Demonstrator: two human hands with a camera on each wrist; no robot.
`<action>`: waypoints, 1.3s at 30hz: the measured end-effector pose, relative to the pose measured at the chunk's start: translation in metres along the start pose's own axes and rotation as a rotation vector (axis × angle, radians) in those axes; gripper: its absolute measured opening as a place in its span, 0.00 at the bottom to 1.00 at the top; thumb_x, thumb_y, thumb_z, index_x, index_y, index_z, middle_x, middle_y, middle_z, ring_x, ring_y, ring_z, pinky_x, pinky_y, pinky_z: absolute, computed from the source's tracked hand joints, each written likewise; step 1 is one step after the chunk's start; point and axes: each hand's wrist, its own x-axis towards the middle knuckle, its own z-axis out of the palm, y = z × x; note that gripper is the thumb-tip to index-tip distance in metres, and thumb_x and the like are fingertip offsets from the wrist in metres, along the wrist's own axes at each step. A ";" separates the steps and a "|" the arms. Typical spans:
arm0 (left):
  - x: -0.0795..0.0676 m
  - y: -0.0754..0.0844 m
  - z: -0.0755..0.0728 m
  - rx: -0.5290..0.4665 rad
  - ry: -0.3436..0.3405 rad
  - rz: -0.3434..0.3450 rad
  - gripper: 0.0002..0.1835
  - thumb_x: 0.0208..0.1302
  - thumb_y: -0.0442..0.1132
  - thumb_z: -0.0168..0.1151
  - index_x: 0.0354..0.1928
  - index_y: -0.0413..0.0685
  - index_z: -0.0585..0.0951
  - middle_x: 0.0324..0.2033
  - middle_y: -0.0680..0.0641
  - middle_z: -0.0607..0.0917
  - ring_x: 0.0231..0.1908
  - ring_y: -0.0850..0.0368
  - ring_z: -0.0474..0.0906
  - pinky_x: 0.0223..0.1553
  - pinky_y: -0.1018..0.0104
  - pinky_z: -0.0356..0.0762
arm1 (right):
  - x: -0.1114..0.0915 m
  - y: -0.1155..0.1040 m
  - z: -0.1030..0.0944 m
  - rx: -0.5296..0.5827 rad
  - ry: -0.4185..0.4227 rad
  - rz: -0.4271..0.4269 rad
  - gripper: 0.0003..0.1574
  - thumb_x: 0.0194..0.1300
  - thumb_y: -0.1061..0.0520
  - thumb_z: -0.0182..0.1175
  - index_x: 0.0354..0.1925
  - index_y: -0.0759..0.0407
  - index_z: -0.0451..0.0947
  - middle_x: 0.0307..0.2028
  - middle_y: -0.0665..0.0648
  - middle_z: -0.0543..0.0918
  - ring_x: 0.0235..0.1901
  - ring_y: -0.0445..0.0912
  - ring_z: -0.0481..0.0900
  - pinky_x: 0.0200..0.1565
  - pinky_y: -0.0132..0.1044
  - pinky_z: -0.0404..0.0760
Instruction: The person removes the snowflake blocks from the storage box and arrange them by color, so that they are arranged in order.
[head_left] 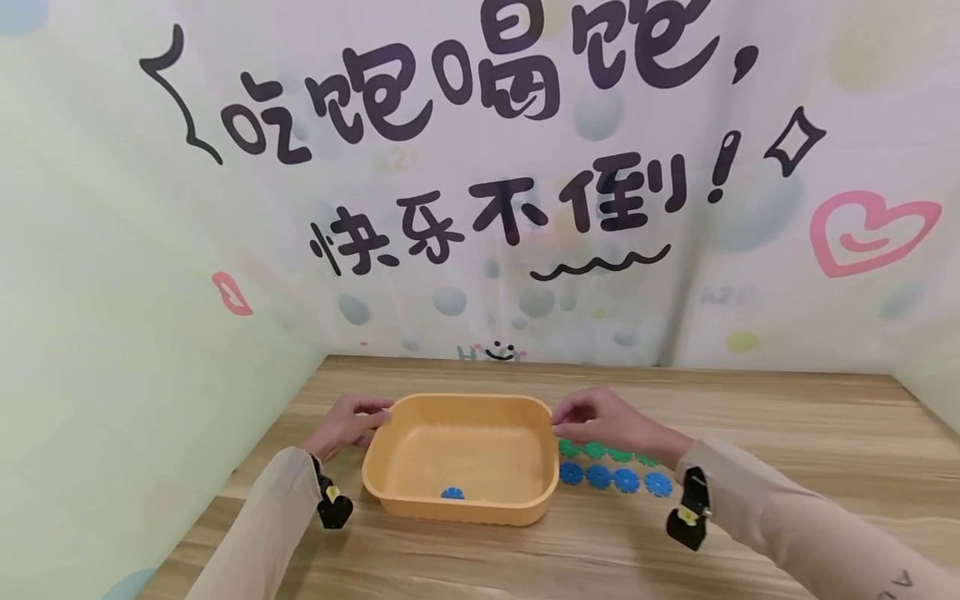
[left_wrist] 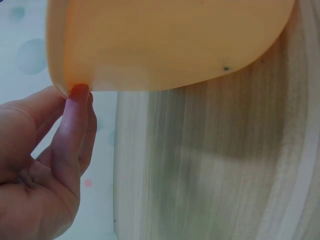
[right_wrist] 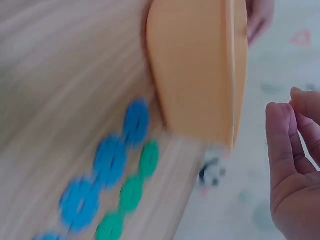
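Note:
An orange-yellow plastic basin (head_left: 472,454) is at the middle of the wooden table. At its left rim, my left hand (head_left: 348,425) pinches the edge between thumb and fingers, which the left wrist view shows at the basin wall (left_wrist: 150,50). One blue notched disc (head_left: 452,493) lies inside, its lower part hidden by the near rim. My right hand (head_left: 600,421) is at the basin's right rim in the head view. In the right wrist view its thumb and fingertips (right_wrist: 277,117) meet, apart from the basin wall (right_wrist: 192,75), with nothing visible between them.
Right of the basin lie a row of blue notched discs (head_left: 626,481) and, behind it, a row of green ones (head_left: 594,450), partly under my right forearm. The wooden table (head_left: 480,562) meets a printed cloth backdrop (head_left: 420,325) at the back and left.

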 end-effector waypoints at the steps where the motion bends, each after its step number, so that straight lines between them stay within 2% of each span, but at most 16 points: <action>1: 0.000 0.000 0.000 -0.003 0.000 0.001 0.20 0.61 0.36 0.56 0.53 0.34 0.72 0.42 0.40 0.76 0.33 0.57 0.77 0.31 0.62 0.80 | 0.004 -0.004 0.006 0.009 -0.021 -0.020 0.09 0.56 0.58 0.60 0.34 0.64 0.78 0.27 0.54 0.79 0.24 0.44 0.74 0.27 0.37 0.79; 7: 0.000 -0.001 0.000 -0.016 -0.011 0.026 0.20 0.61 0.35 0.55 0.53 0.31 0.71 0.42 0.39 0.75 0.33 0.56 0.78 0.31 0.62 0.80 | 0.027 -0.018 0.044 0.076 -0.117 -0.063 0.07 0.57 0.60 0.60 0.33 0.64 0.78 0.27 0.53 0.78 0.25 0.47 0.76 0.29 0.42 0.80; 11: 0.000 -0.001 0.000 -0.003 -0.010 0.030 0.20 0.61 0.35 0.55 0.53 0.31 0.72 0.42 0.39 0.76 0.33 0.56 0.78 0.31 0.62 0.80 | 0.042 -0.021 0.066 0.078 -0.157 -0.086 0.07 0.57 0.63 0.59 0.34 0.67 0.77 0.25 0.52 0.77 0.25 0.44 0.75 0.26 0.37 0.80; 15: 0.001 -0.001 -0.001 -0.001 -0.008 0.027 0.20 0.61 0.35 0.55 0.53 0.31 0.72 0.43 0.38 0.76 0.34 0.56 0.78 0.31 0.62 0.80 | 0.055 -0.021 0.086 0.066 -0.190 -0.069 0.08 0.56 0.64 0.60 0.35 0.69 0.77 0.24 0.51 0.77 0.23 0.39 0.73 0.26 0.32 0.79; 22: 0.001 0.000 -0.001 -0.016 -0.005 0.012 0.20 0.61 0.35 0.55 0.53 0.32 0.72 0.43 0.38 0.75 0.34 0.56 0.77 0.31 0.62 0.80 | 0.067 -0.018 0.113 0.070 -0.243 -0.040 0.07 0.53 0.67 0.61 0.34 0.68 0.76 0.24 0.51 0.77 0.24 0.39 0.74 0.26 0.29 0.78; 28: 0.001 -0.001 0.000 -0.011 0.008 -0.010 0.20 0.60 0.36 0.56 0.53 0.34 0.72 0.44 0.38 0.75 0.32 0.57 0.77 0.30 0.62 0.80 | 0.072 -0.014 0.125 -0.014 -0.260 -0.049 0.08 0.52 0.64 0.63 0.33 0.65 0.78 0.25 0.49 0.77 0.26 0.36 0.72 0.30 0.24 0.74; 34: 0.001 -0.002 0.001 -0.012 0.012 -0.003 0.20 0.60 0.36 0.56 0.53 0.34 0.72 0.44 0.38 0.75 0.32 0.57 0.77 0.30 0.62 0.80 | 0.073 -0.011 0.128 -0.084 -0.315 -0.044 0.11 0.53 0.67 0.61 0.38 0.66 0.78 0.27 0.52 0.76 0.26 0.35 0.69 0.31 0.23 0.72; 39: 0.001 -0.003 0.000 -0.021 0.001 0.006 0.20 0.60 0.36 0.56 0.53 0.33 0.72 0.44 0.38 0.75 0.32 0.56 0.78 0.30 0.62 0.80 | 0.073 -0.009 0.128 -0.105 -0.326 -0.039 0.14 0.51 0.69 0.62 0.39 0.66 0.79 0.26 0.51 0.76 0.25 0.36 0.68 0.30 0.23 0.72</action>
